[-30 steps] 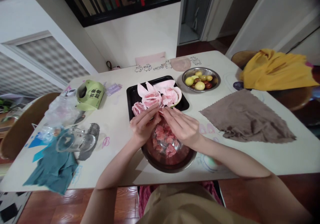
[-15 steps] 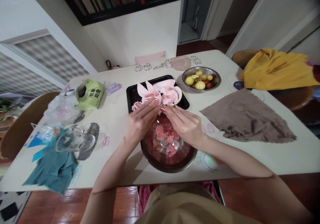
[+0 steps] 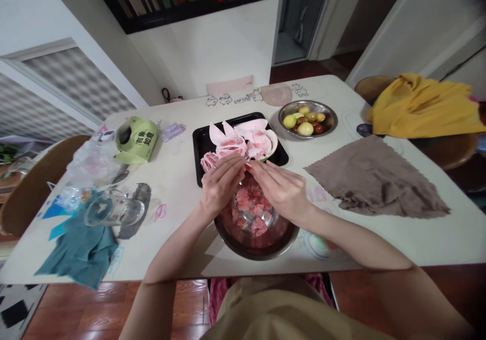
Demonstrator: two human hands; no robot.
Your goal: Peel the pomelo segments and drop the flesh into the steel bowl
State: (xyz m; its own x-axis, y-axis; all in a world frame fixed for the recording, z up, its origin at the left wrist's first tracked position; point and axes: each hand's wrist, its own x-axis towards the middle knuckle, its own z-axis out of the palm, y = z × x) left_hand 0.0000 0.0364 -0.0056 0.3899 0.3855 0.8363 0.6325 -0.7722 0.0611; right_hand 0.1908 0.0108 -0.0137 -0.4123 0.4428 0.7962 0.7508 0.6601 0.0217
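Indoor light, moderate, slightly cool, fairly flat; source out of frame. Table [image 3: 174, 153] around the hands [image 3: 220, 182] is evenly lit, no blown-out whites. Soft shadow on the table left of the metal bowl [image 3: 281, 239], nearer the wearer than the hands. Bright glare in the bowl's bottom, just below the hands; glints on the clear pitcher [image 3: 114, 209], left of them. Doorway [image 3: 299, 26] beyond the hands is dim, little detail. Floor [image 3: 94, 309], near left of the hands, has shiny patches. Wide-angle warp: yellow cloth [image 3: 421, 107], far right, looks stretched; far right corner nearly black. Pink piece [image 3: 248, 166] between the fingertips too small and soft to read.
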